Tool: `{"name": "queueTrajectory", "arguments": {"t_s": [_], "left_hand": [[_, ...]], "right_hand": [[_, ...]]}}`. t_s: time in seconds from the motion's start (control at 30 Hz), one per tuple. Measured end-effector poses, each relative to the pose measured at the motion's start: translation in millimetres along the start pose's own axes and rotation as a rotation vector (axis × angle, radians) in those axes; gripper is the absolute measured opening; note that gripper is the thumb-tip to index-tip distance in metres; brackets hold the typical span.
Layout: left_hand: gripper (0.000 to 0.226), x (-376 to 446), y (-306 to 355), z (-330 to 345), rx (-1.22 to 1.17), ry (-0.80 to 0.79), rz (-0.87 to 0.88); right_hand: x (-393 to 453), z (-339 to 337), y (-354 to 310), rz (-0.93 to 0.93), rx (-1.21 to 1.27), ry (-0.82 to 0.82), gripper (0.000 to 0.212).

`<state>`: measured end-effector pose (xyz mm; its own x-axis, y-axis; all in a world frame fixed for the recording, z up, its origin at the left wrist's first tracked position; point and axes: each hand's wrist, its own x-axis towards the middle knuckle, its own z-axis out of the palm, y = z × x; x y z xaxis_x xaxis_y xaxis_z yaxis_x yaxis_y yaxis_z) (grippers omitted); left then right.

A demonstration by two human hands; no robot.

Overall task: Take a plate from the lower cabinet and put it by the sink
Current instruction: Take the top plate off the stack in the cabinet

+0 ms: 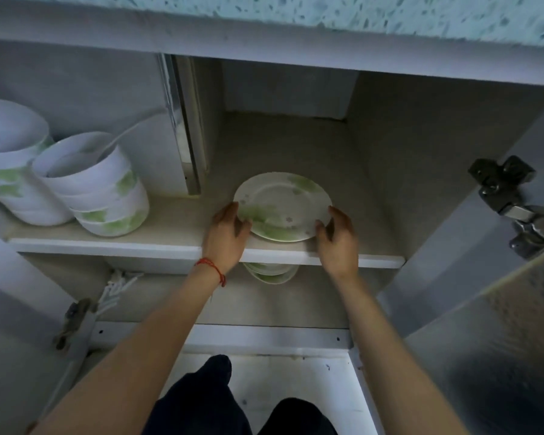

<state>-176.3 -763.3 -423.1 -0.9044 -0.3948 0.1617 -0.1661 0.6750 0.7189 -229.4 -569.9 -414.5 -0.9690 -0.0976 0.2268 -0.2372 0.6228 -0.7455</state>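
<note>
A white plate [281, 204] with green leaf patterns lies on top of a short stack near the front of the cabinet shelf [157, 249]. My left hand [226, 238] curls around the plate's left rim, a red string on its wrist. My right hand [338, 237] grips the right rim. The plate looks slightly tilted between both hands. More plates [270, 273] of the same pattern show below the shelf's front edge.
Two stacks of white and green bowls [104, 189] stand on the shelf's left side, one holding a white spoon [129, 130]. An open cabinet door with metal hinges [512, 196] is at the right. A speckled countertop edge [390, 17] runs overhead. My dark-trousered knees [208, 400] are below.
</note>
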Motion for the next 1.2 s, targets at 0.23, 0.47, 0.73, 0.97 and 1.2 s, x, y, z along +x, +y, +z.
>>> {"name": "queueTrajectory", "arguments": {"t_s": [0.23,0.47,0.73,0.97,1.2], "left_hand": [[0.03,25.3,1.6,0.0,-0.015,0.073,-0.076],[0.032,28.9,2.0,-1.5,0.081,0.019,-0.096],[0.031,21.0,6.9,-1.2,0.078,0.001,-0.109],[0.027,2.5,8.2,-4.7,0.061,-0.003,-0.097],[0.024,-21.5,6.7,-8.5,0.033,0.056,-0.065]], "right_hand": [[28.2,4.5,3.2,0.083,-0.028,-0.043,0.043],[37.2,5.4,6.1,0.1,-0.125,-0.055,0.037],[25.6,4.9,4.1,0.113,-0.182,-0.071,0.039],[5.2,-1.4,5.6,0.077,-0.209,-0.043,0.035],[-13.1,-6.1,5.6,0.03,-0.206,-0.023,0.03]]}}
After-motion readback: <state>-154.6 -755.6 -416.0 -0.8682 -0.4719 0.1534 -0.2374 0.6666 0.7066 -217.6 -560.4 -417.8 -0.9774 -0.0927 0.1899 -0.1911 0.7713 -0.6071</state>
